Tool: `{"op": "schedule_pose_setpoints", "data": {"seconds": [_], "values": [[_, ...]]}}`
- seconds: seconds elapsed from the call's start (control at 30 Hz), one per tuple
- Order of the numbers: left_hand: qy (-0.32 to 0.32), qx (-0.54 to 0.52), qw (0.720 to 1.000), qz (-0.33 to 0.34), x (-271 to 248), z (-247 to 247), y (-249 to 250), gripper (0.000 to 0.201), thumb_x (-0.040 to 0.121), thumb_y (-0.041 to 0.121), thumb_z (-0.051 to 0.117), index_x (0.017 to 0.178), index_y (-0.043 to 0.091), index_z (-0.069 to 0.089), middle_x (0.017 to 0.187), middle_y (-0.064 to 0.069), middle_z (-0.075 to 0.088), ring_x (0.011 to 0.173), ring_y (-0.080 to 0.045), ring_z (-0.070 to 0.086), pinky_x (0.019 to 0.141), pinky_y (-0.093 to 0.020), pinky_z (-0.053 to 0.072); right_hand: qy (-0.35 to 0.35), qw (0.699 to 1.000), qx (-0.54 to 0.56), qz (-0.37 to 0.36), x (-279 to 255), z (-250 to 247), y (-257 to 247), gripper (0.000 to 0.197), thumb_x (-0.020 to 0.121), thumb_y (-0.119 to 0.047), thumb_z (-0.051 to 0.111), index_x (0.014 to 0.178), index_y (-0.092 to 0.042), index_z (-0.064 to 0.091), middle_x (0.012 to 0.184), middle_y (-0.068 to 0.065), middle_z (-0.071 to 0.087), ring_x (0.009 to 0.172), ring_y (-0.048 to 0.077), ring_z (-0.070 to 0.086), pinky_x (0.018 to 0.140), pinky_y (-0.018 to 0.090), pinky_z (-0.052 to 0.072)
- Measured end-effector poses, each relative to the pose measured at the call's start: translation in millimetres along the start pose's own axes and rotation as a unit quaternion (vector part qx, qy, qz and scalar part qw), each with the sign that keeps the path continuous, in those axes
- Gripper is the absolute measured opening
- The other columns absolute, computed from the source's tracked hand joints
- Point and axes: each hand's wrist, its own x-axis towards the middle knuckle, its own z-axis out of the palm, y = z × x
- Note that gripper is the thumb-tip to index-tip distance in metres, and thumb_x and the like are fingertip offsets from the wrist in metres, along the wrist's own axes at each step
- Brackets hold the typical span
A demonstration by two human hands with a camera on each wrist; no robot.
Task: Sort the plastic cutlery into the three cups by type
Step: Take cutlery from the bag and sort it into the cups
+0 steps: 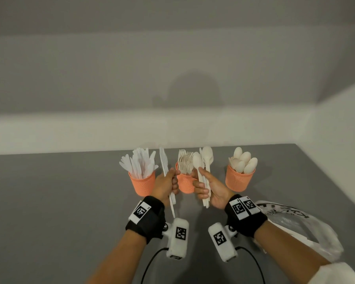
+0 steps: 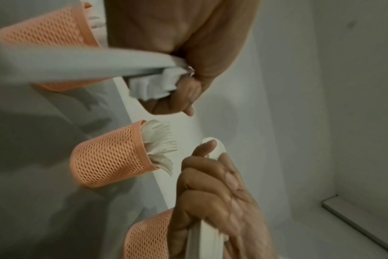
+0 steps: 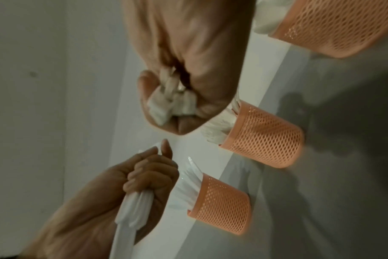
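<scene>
Three orange mesh cups stand in a row on the grey table [image 1: 70, 201]. The left cup [image 1: 142, 185] [image 3: 222, 205] holds white knives, the middle cup [image 1: 184, 184] [image 2: 113, 157] [image 3: 266, 136] forks, the right cup [image 1: 239, 180] [image 3: 343, 26] cream spoons. My left hand [image 1: 167, 182] [image 2: 188, 52] grips a bundle of white knives [image 1: 164, 160] [image 2: 153, 85] upright, between the left and middle cups. My right hand [image 1: 206, 185] [image 3: 188, 61] grips several cream spoons [image 1: 205, 158] [image 3: 173, 103] by their handles, bowls up, in front of the middle cup.
A crumpled clear plastic bag [image 1: 299, 226] lies on the table beside my right forearm. A white wall [image 1: 172, 128] rises right behind the cups, with a corner at the right. Cables hang from the wrist cameras [image 1: 177, 236] below both hands.
</scene>
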Motion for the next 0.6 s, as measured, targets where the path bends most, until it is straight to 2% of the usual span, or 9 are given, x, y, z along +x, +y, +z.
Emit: {"op": "schedule_pose_setpoints", "data": {"seconds": [0.07,0.13,0.2,0.27,0.3,0.37,0.43,0.53,0.6], "values": [[0.005,0.017,1.0,0.022,-4.5,3.0,-0.2,0.031,0.099,0.032,0.038,0.086,0.009,0.053,0.049,0.003,0.032,0.032,-0.005,0.036,0.037,-0.02,0.042,0.01,0.999,-0.046,-0.015,-0.5,2.5,2.5,0.03,0.098,-0.037,0.035,0.094,-0.013,0.052,0.045,-0.005,0.042,0.033,0.004,0.035,0.033,0.015,0.03],[0.008,0.084,0.994,0.065,-9.5,7.2,1.8,0.034,0.098,0.036,0.038,0.094,0.005,0.053,0.049,0.003,0.032,0.03,-0.003,0.034,0.036,-0.018,0.038,0.023,0.994,-0.1,-0.034,-0.7,6.6,6.2,0.027,0.099,-0.036,0.036,0.099,-0.013,0.05,0.05,-0.003,0.045,0.037,0.007,0.039,0.037,0.018,0.034],[0.007,0.133,0.985,0.108,-11.2,10.7,3.5,0.03,0.096,0.032,0.046,0.096,0.004,0.055,0.043,0.009,0.037,0.028,-0.001,0.033,0.034,-0.015,0.029,0.036,0.986,-0.156,-0.053,0.2,10.1,9.9,0.023,0.098,-0.034,0.039,0.101,-0.014,0.049,0.052,-0.001,0.046,0.04,0.008,0.042,0.04,0.019,0.038],[0.022,0.16,0.977,0.141,-9.5,13.7,4.3,0.023,0.09,0.025,0.058,0.095,0.002,0.059,0.041,0.011,0.044,0.03,-0.001,0.039,0.037,-0.014,0.03,0.05,0.974,-0.208,-0.072,1.0,13.2,13.1,0.018,0.097,-0.033,0.042,0.094,-0.017,0.05,0.049,-0.002,0.047,0.04,0.008,0.044,0.042,0.02,0.039],[0.038,0.17,0.972,0.156,-7.8,14.8,3.9,0.022,0.087,0.022,0.062,0.095,0.002,0.06,0.046,0.011,0.048,0.035,-0.001,0.042,0.04,-0.016,0.031,0.057,0.967,-0.234,-0.08,1.4,14.1,14.3,0.019,0.097,-0.032,0.042,0.091,-0.017,0.051,0.048,-0.003,0.047,0.039,0.007,0.044,0.042,0.02,0.039],[0.064,0.188,0.965,0.171,-5.0,16.8,1.2,0.022,0.082,0.02,0.066,0.092,0.001,0.061,0.057,0.004,0.053,0.043,-0.005,0.045,0.044,-0.019,0.033,0.061,0.953,-0.281,-0.095,2.5,16.2,16.5,0.018,0.099,-0.031,0.04,0.102,-0.018,0.052,0.052,-0.001,0.045,0.04,0.006,0.044,0.044,0.021,0.039],[0.071,0.207,0.962,0.166,-4.2,19.4,-3.1,0.019,0.083,0.021,0.066,0.087,0.003,0.062,0.058,0.001,0.056,0.043,-0.006,0.048,0.044,-0.019,0.034,0.047,0.942,-0.313,-0.113,2.1,20.3,18.0,0.021,0.101,-0.023,0.034,0.117,-0.028,0.047,0.058,0.002,0.042,0.042,0.006,0.043,0.045,0.02,0.039],[0.081,0.215,0.959,0.165,-1.3,20.5,-10.2,0.017,0.084,0.021,0.065,0.074,0.007,0.061,0.056,-0.001,0.057,0.047,-0.01,0.052,0.048,-0.022,0.038,0.034,0.926,-0.355,-0.125,0.5,25.9,18.2,0.028,0.102,-0.012,0.028,0.104,-0.031,0.048,0.06,0.005,0.043,0.041,0.004,0.044,0.044,0.02,0.039],[0.091,0.214,0.956,0.177,0.3,20.0,-11.9,0.02,0.083,0.017,0.065,0.066,0.01,0.058,0.058,-0.002,0.058,0.055,-0.017,0.056,0.056,-0.026,0.045,0.036,0.926,-0.356,-0.119,0.1,25.3,18.6,0.024,0.102,-0.014,0.03,0.095,-0.027,0.049,0.062,0.006,0.045,0.04,0.003,0.046,0.046,0.02,0.041]]}}
